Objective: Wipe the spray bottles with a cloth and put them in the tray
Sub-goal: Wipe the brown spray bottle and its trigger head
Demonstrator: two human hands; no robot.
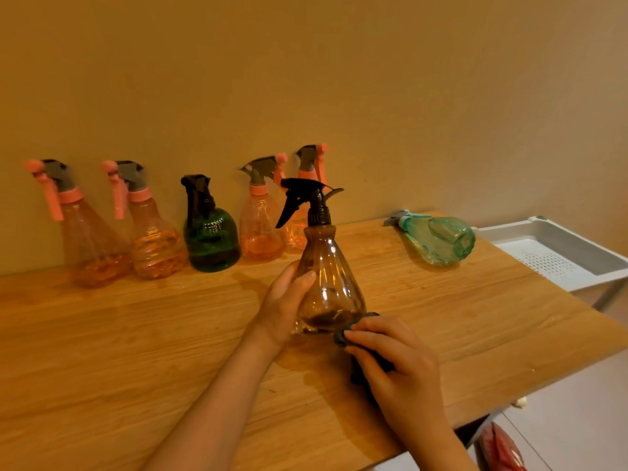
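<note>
Left hand (pixel 283 305) fingers curled round upright brown spray bottle (pixel 328 283) on worktop (pixel 136 351); right hand (pixel 396 362) fingers pinch dark cloth (pixel 343 336) against its base.

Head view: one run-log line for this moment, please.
step: wiping | left hand: grips brown bottle, upright on table | right hand: presses dark cloth to bottle base | tray: no bottles visible inside

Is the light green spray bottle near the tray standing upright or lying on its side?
Lying on its side. The light green bottle rests lengthwise on the table, base toward the camera, beside the tray.
</note>
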